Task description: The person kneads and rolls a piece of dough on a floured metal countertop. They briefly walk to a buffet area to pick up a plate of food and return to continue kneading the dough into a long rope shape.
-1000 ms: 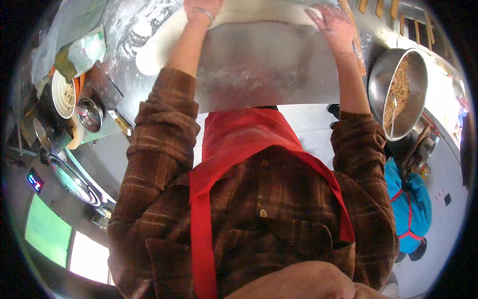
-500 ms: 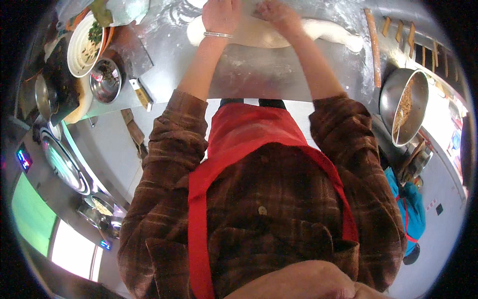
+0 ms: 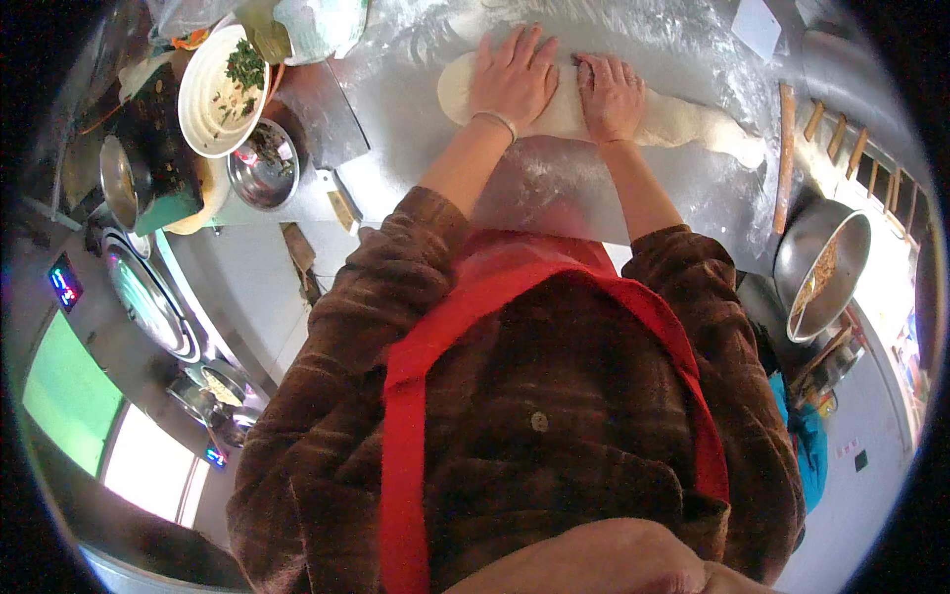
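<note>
A long pale roll of dough (image 3: 683,125) lies across the floured metal worktop (image 3: 396,79), rounded at its left end and narrower toward the right. My left hand (image 3: 517,81) lies flat on it near the left end, fingers spread and pointing away from me. Close to its right, my right hand (image 3: 610,99) rests palm down on the dough, its fingers fairly close together and slightly bent. Part of the dough is hidden under both hands. Neither hand grasps anything.
A wooden stick (image 3: 785,158) lies right of the dough, beside a metal bowl of brown crumbly filling (image 3: 823,272). At left are a wide-bladed knife (image 3: 341,201), a small metal bowl (image 3: 265,166) and a white bowl with chopped greens (image 3: 203,94). The worktop's near edge runs before my apron.
The view has shifted, so the worktop sits lower and further right. My right hand, curled at the dough's far side before, now lies on top; my left fingers show spread.
</note>
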